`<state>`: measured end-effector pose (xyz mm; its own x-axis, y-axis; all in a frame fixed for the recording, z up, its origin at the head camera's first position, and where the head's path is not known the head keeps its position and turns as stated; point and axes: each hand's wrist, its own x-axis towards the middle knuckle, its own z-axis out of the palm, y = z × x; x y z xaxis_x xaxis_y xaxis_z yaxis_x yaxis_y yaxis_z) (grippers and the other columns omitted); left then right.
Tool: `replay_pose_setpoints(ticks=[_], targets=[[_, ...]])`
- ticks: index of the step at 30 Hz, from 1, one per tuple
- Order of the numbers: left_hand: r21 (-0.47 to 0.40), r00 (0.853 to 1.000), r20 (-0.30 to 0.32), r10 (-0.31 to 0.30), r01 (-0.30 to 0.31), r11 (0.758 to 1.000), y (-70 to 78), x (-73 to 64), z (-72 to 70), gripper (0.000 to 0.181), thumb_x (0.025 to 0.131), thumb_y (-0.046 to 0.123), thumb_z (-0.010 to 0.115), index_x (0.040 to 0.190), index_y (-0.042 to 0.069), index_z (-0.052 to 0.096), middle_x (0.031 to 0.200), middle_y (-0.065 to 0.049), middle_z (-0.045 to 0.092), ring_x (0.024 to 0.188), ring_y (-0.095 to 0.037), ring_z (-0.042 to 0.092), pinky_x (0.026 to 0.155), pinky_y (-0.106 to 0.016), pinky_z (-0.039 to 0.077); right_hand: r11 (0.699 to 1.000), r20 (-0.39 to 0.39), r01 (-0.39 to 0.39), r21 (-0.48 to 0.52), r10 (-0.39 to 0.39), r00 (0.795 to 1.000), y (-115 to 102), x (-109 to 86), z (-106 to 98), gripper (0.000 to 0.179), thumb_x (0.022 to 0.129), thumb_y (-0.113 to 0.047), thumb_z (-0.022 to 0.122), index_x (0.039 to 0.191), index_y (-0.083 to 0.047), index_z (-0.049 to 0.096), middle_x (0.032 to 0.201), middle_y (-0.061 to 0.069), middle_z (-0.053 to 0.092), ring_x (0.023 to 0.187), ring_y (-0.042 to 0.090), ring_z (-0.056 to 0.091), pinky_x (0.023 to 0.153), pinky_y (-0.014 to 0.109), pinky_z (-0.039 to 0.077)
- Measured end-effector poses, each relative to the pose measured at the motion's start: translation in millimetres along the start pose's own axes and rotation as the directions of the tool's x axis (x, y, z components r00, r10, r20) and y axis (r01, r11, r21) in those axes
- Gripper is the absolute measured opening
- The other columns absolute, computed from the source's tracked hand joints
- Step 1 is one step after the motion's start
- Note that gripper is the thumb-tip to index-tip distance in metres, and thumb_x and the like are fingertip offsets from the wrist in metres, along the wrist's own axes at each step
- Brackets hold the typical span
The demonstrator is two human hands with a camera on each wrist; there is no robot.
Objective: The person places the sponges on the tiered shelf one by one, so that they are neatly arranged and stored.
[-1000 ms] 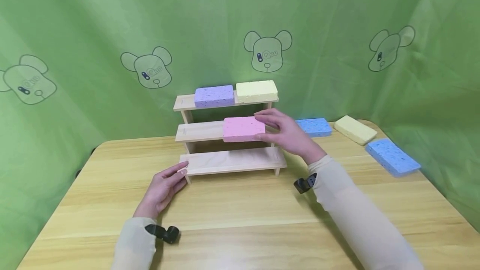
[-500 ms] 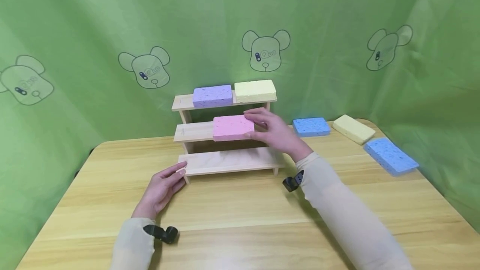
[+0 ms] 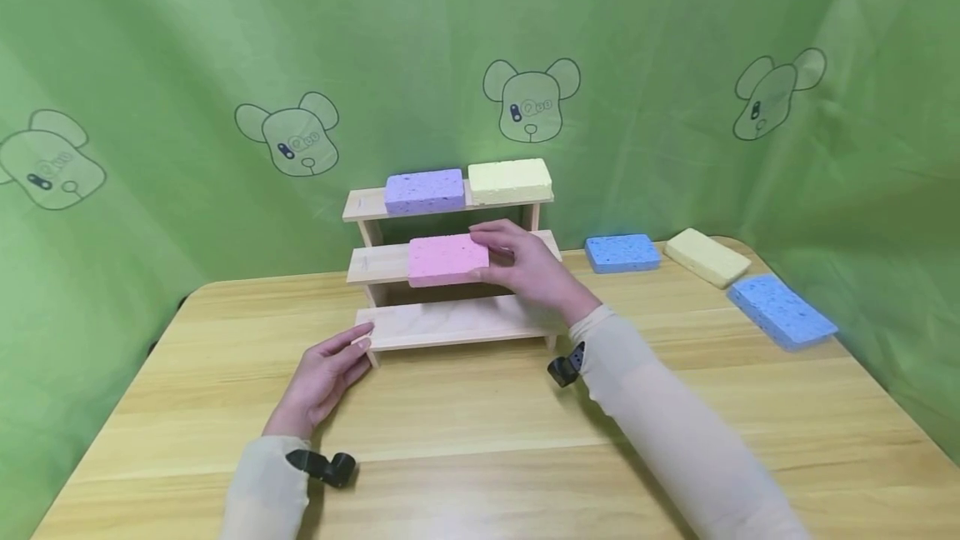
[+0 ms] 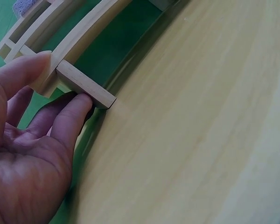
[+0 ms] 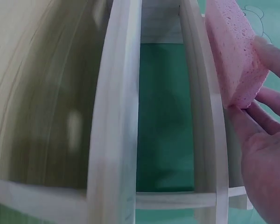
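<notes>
A three-tier wooden step rack (image 3: 465, 321) stands in the middle of the table. My right hand (image 3: 528, 267) grips the right end of a pink sponge (image 3: 447, 260) at the middle tier, thumb on one side and fingers on the other. In the right wrist view the pink sponge (image 5: 233, 51) lies right at the middle board's front edge. My left hand (image 3: 324, 377) holds the left end of the bottom tier. The left wrist view has its thumb (image 4: 35, 65) on the board and fingertips against the rack's leg (image 4: 86, 84). On the top tier sit a purple sponge (image 3: 425, 192) and a pale yellow sponge (image 3: 511, 182).
To the rack's right, a blue sponge (image 3: 622, 253), another yellow sponge (image 3: 707, 257) and a second blue sponge (image 3: 782, 312) lie on the wooden table (image 3: 450, 473). A green curtain (image 3: 412, 40) with bear drawings hangs close behind and at both sides.
My right hand has slid leftward along the middle tier, bringing the pink sponge with it and uncovering the nearer blue sponge's left end. The left hand keeps its place on the rack.
</notes>
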<state>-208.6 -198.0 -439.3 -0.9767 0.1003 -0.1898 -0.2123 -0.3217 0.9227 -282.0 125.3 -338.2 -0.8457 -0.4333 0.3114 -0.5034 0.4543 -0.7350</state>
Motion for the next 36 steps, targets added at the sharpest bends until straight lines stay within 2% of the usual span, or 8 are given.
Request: replay_pose_setpoints(ticks=[7, 14, 22, 28, 36], targets=[[0.000, 1.000, 0.000, 0.002, -0.002, 1.000, -0.6, 0.1, -0.4, 0.038, 0.095, 0.000, 0.061, 0.133, -0.003, 0.056, 0.150, -0.017, 0.038, 0.112, -0.017, 0.061, 0.101, -0.035, 0.048, 1.000, 0.000, 0.015, -0.010, -0.015, 1.000, -5.3, 5.3, 8.6, 0.062, 0.087, -0.029, 0.077, 0.140, -0.007, 0.054, 0.143, 0.000, 0.047, 0.134, 0.019, 0.039, 0.117, 0.035, 0.025], [-0.007, 1.000, -0.006, 0.004, -0.004, 1.000, -1.2, -0.2, -0.6, 0.033, 0.095, 0.000, 0.061, 0.128, 0.000, 0.062, 0.150, -0.017, 0.038, 0.112, -0.017, 0.062, 0.101, -0.035, 0.048, 1.000, 0.004, 0.020, -0.010, -0.020, 1.000, -8.4, 12.7, 18.6, 0.059, 0.088, -0.021, 0.076, 0.140, -0.004, 0.053, 0.144, 0.002, 0.047, 0.135, 0.020, 0.039, 0.116, 0.031, 0.025], [-0.012, 1.000, -0.011, 0.004, -0.004, 1.000, -1.5, 1.2, -0.8, 0.032, 0.095, 0.000, 0.062, 0.126, 0.002, 0.064, 0.149, -0.017, 0.040, 0.112, -0.018, 0.062, 0.101, -0.035, 0.048, 0.999, 0.011, -0.040, 0.014, 0.039, 0.999, -10.3, 19.6, 27.7, 0.059, 0.089, -0.023, 0.074, 0.141, -0.006, 0.052, 0.147, -0.001, 0.045, 0.135, 0.020, 0.039, 0.115, 0.028, 0.027], [0.008, 1.000, -0.006, 0.013, -0.013, 1.000, -0.9, 2.1, -1.6, 0.036, 0.095, 0.002, 0.062, 0.130, -0.001, 0.060, 0.149, -0.017, 0.039, 0.113, -0.018, 0.061, 0.101, -0.035, 0.048, 0.997, 0.034, -0.078, 0.002, 0.078, 0.996, -12.8, 22.7, 28.7, 0.061, 0.090, -0.028, 0.072, 0.143, -0.008, 0.050, 0.150, -0.001, 0.041, 0.137, 0.019, 0.037, 0.115, 0.029, 0.027], [0.002, 1.000, -0.013, 0.003, -0.003, 1.000, -2.4, 0.7, -1.0, 0.030, 0.095, 0.001, 0.062, 0.124, 0.005, 0.067, 0.149, -0.016, 0.040, 0.112, -0.019, 0.061, 0.101, -0.035, 0.048, 0.999, 0.052, -0.035, -0.009, 0.036, 0.998, -7.3, 16.8, 24.5, 0.063, 0.090, -0.031, 0.073, 0.142, -0.003, 0.049, 0.155, 0.003, 0.034, 0.137, 0.023, 0.038, 0.116, 0.031, 0.027]])
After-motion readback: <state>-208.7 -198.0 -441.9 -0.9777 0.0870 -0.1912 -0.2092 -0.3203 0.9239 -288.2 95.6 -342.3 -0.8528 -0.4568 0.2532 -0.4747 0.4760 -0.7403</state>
